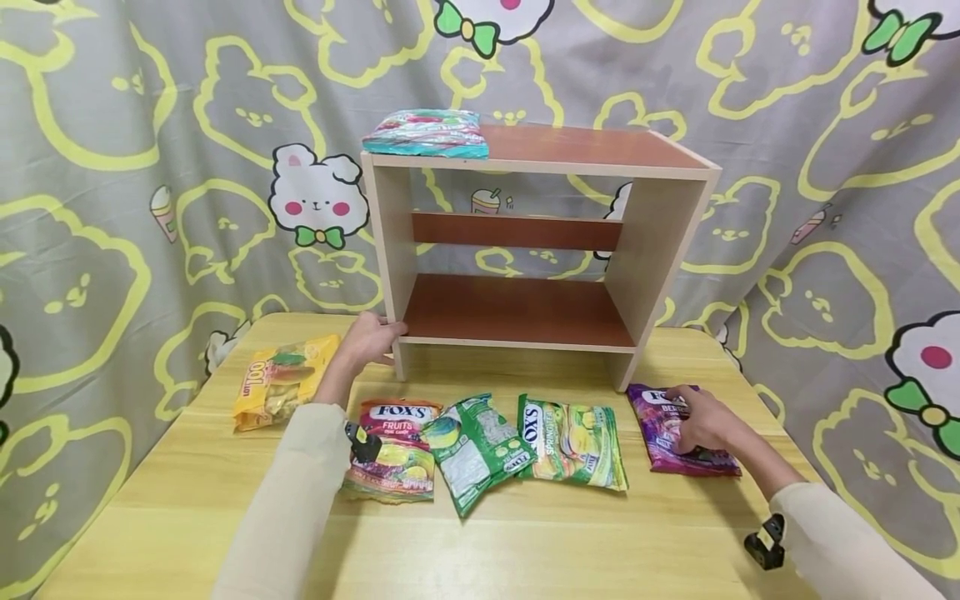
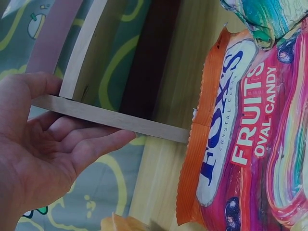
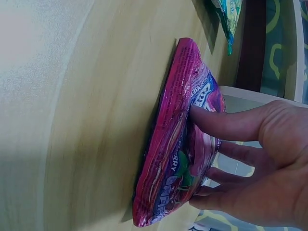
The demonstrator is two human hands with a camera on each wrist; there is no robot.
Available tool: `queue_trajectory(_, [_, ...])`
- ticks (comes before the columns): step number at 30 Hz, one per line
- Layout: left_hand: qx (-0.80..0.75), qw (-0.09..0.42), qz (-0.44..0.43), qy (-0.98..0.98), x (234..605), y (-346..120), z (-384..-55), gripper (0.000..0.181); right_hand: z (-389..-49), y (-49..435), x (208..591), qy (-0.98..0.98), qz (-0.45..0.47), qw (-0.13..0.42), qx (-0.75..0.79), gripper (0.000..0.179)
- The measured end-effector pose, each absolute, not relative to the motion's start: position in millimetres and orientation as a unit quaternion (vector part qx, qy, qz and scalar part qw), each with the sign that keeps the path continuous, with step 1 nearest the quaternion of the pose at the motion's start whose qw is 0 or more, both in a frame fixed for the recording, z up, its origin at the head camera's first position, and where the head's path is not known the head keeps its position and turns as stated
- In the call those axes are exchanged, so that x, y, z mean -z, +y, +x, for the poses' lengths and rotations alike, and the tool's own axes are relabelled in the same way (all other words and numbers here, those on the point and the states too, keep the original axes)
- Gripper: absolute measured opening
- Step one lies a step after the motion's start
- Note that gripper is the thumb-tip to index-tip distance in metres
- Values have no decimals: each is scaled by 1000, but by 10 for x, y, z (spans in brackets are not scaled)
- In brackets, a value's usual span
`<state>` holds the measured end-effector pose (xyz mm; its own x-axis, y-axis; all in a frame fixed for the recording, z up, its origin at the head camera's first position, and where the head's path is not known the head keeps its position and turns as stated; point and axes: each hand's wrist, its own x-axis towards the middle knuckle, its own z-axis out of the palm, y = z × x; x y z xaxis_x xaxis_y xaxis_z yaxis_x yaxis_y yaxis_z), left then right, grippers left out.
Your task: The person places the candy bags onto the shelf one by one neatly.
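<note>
Farthest left, a yellow bag (image 1: 285,382) lies on its back on the bench (image 1: 525,550), beyond the left forearm and apart from the other bags, so it seems out of the way of that arm's reach. Next, the left hand (image 1: 367,340) is clamped on the left side panel of the wooden shelf unit (image 1: 517,342): the left wrist view shows the thumb on one side of the wood and the fingers on the other, a hold that would probably keep the light-looking frame steady. The unit stands upright on its side panels, its front facing the person, which leaves the inner board within easy reach. A turquoise bag (image 1: 427,133) lies flat on the left end of its top, seemingly held there by weight alone. Below, in front of the unit, a red FOX'S Fruits bag (image 1: 405,429) rests flat, and a green bag (image 1: 480,450), set aslant, overlaps its right edge, as if loosely laid down. Just right of that lies a yellow-green Springtea bag (image 1: 573,446), label up. At the far right, near the foot of the unit's right panel, a purple bag (image 1: 652,425) lies on the bench in the grasp of the right hand (image 1: 705,421); thumb and fingers clamp it from opposite sides, likely because its soft, plump body gives the fingers something to squeeze.
</note>
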<state>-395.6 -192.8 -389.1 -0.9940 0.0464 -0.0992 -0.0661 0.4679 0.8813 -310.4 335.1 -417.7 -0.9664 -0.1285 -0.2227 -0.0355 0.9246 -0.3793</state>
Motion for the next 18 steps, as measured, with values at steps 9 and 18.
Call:
queue_trajectory(9, [-515, 57, -4, 856, 3887, -1927, -3957, 43, -3113, 3379, 4178, 965, -51, 138, 216, 88])
queue_trajectory(18, [-511, 53, -1, 858, 3916, -1924, -3985, 42, -3192, 3638, 3993, 964, -1, 125, 235, 71])
